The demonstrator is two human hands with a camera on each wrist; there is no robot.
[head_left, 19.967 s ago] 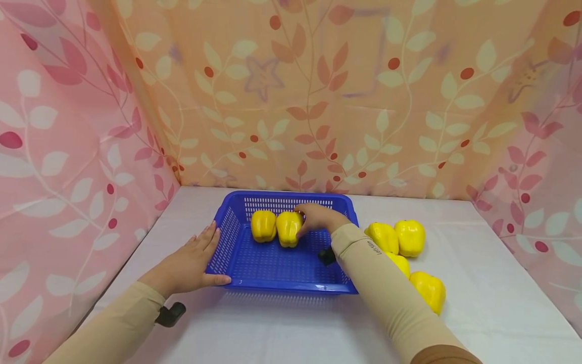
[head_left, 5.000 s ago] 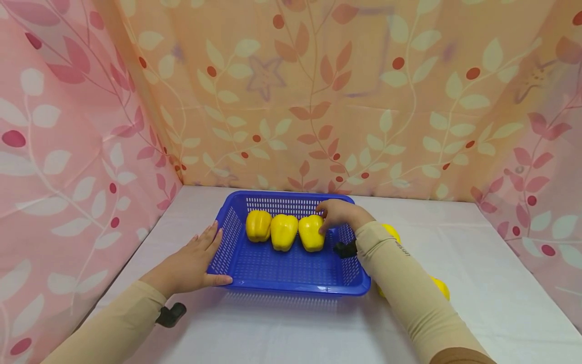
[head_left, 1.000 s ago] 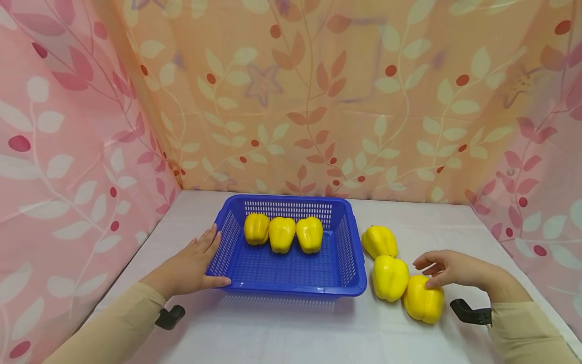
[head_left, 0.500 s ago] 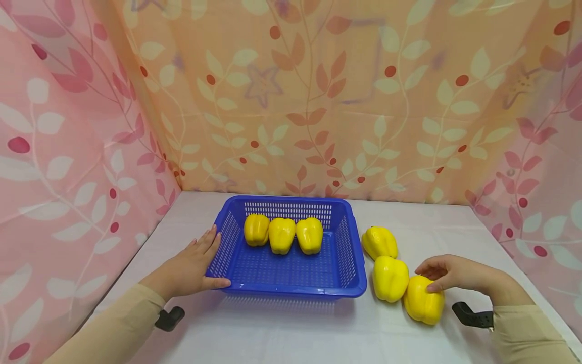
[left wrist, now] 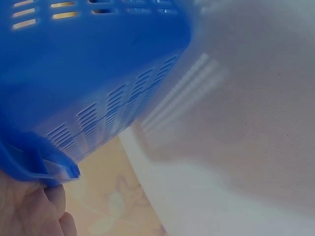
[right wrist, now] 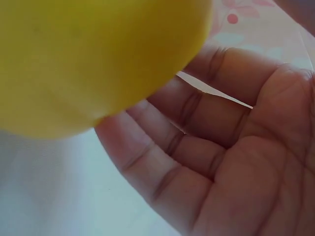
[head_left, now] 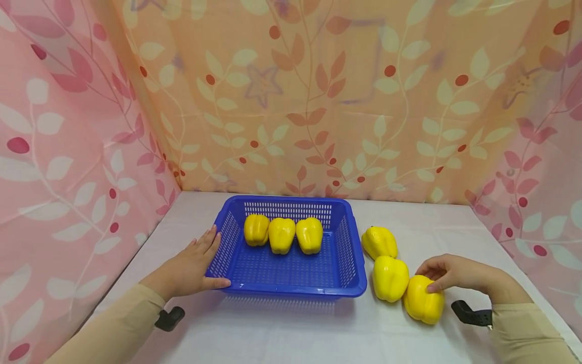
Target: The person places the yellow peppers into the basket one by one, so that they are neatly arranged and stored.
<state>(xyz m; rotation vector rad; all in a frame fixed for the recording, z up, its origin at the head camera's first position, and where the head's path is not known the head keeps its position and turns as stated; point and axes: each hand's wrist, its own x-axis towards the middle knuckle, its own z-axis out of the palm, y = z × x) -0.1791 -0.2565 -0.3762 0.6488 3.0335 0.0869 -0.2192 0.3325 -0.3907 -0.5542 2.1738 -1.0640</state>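
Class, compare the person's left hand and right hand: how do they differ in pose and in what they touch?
1. The left hand has its fingers nearly straight, thumb spread; the right hand has its fingers curled.
2. The left hand rests on the rim of the blue basket; the right hand grips a yellow pepper outside it.

Shared: both are bare, below beige sleeves.

Glossy, smooth yellow peppers (head_left: 390, 279), shiny perforated blue plastic basket (head_left: 295, 290), matt white cloth-like tabletop (head_left: 291, 333).
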